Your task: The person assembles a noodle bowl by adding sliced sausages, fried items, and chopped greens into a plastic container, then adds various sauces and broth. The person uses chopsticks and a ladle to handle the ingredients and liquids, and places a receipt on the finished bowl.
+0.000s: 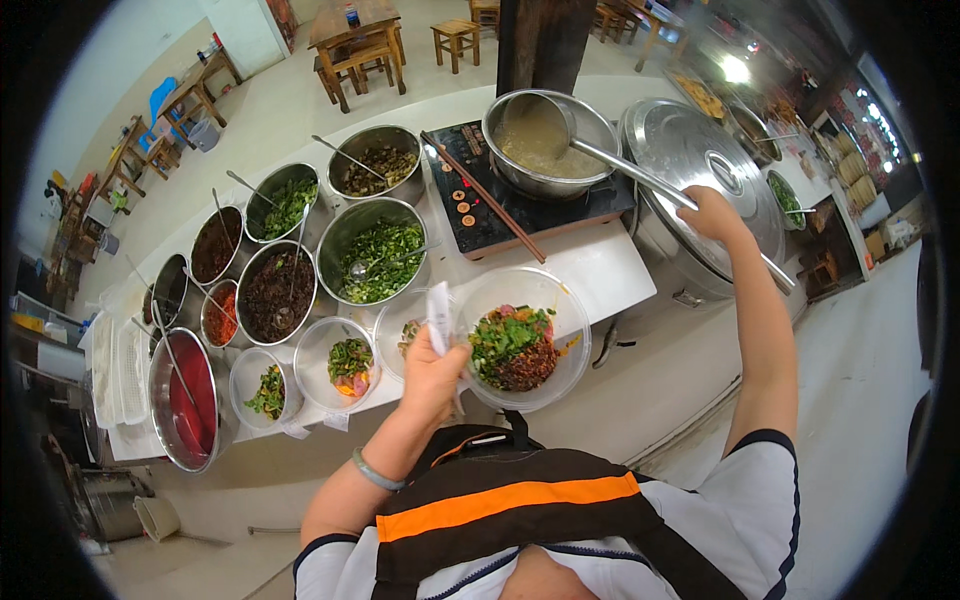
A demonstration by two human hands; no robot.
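My left hand [430, 385] is closed around a white paper slip [439, 312] and the left side of a clear plastic bowl [572, 370]. In the bowl lie chopped greens [500, 335] and dark red chili flakes [528, 368]. The bowl reaches out past the counter's front edge. My right hand [712, 215] grips the long handle of a metal ladle [620, 163]. The ladle's cup is over a steel pot [548, 188] of cloudy broth, partly inside its rim. The pot sits on a black induction cooker [470, 215].
Brown chopsticks [490, 200] lie across the cooker. Steel containers of chopped green onion [385, 260], dark toppings [275, 290] and red liquid [190, 395] stand left. Smaller clear bowls [337, 362] line the front edge. A large lidded pot [690, 160] stands right.
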